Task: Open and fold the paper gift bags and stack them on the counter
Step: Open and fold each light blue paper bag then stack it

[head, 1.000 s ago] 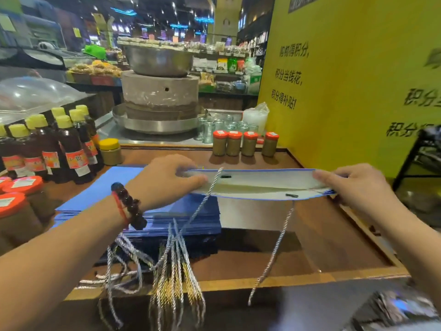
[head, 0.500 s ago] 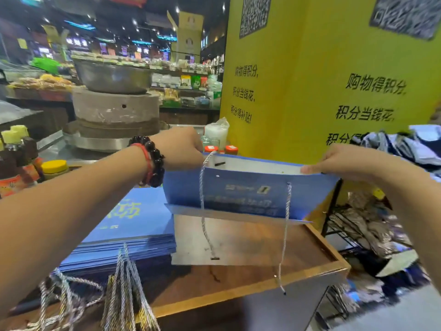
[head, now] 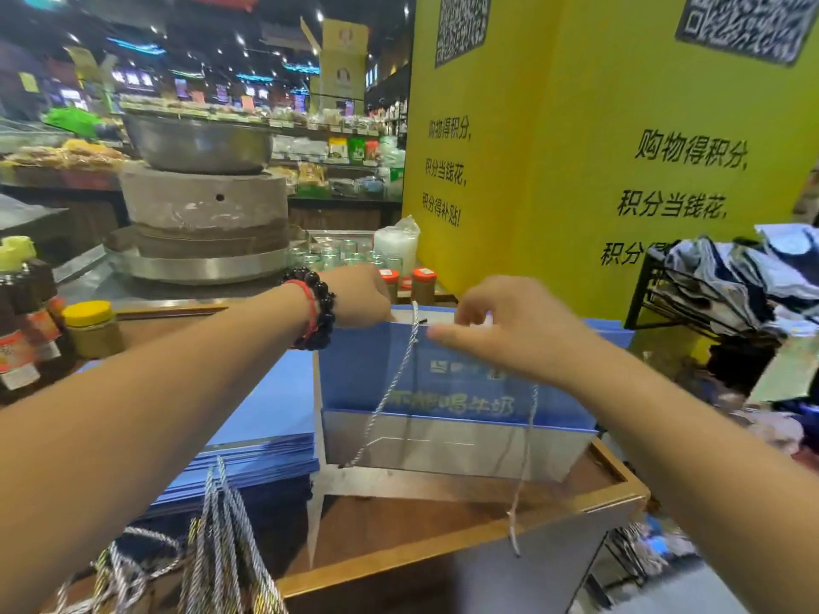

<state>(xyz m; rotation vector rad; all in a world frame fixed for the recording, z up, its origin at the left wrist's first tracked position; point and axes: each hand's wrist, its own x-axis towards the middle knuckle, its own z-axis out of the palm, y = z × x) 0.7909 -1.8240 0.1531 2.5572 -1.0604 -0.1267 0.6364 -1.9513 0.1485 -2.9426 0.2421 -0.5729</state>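
A blue paper bag (head: 443, 392) is held up over the wooden desk (head: 443, 551). Its top edge is pinched by the left hand (head: 359, 296) and the right hand (head: 509, 330). More bags (head: 248, 440) are piled beside it.

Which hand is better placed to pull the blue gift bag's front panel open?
Right. The right hand sits at the blue gift bag's top front edge; the left hand grips its far left corner.

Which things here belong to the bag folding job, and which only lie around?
Job: blue bag held at its top edge by left hand and right hand; flat bag stack; counter.
Lying about: sauce bottles, yellow-lid jar, stone mill, glass jars.
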